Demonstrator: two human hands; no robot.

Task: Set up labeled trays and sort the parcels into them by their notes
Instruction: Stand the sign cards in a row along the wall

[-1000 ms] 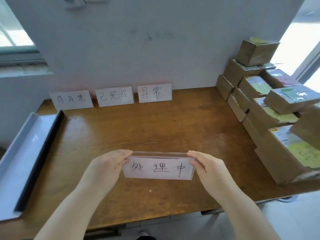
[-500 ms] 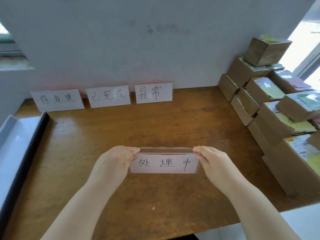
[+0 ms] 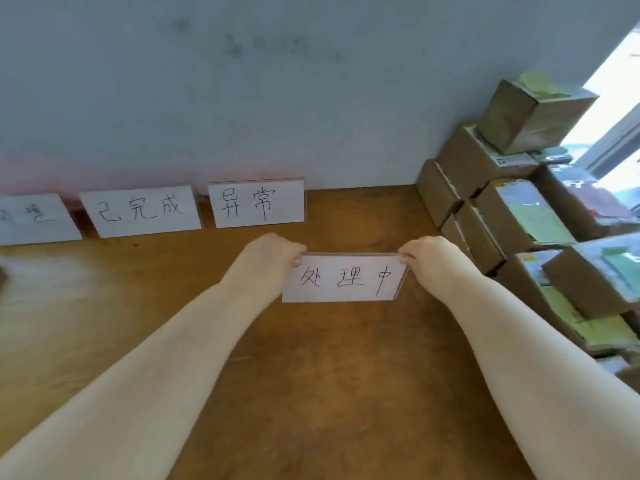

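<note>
Only half of far-L sign [image 3: 31,218] in frame.

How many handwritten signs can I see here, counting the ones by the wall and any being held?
Wall signs: 3, the leftmost cut off by the picture edge
Held sign, pinched at its top corners by the left hand and right hand: 1
Total: 4
</note>
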